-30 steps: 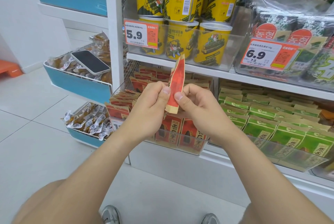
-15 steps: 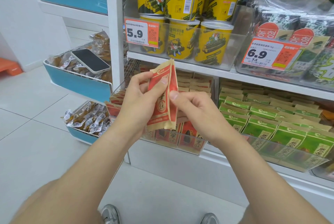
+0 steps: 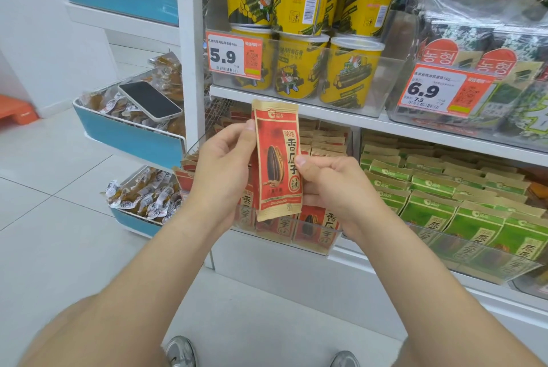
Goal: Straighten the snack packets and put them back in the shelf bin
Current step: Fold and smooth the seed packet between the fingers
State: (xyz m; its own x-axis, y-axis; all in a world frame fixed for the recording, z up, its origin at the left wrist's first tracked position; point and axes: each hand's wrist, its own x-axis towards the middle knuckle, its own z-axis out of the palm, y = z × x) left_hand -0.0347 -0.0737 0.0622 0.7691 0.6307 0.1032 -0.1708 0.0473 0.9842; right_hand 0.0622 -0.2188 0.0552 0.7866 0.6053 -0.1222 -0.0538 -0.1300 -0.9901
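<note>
A red and tan sunflower seed packet (image 3: 275, 159) stands upright with its printed front facing me, held in front of the lower shelf. My left hand (image 3: 225, 171) grips its left edge, thumb near the top. My right hand (image 3: 329, 185) pinches its right edge at mid height. Behind and below it is the clear shelf bin (image 3: 311, 240) full of matching red packets, several standing in rows.
A second clear bin (image 3: 474, 263) of green packets sits to the right. Yellow tubs (image 3: 299, 67) and seaweed packs (image 3: 489, 70) fill the shelf above. At left, blue baskets (image 3: 127, 135) hold wrapped snacks and a phone (image 3: 149, 100). White shelf post (image 3: 189, 40) stands between.
The packet has turned from edge-on and folded to flat and face-on, and it now stands upright between both hands, slightly higher than before.
</note>
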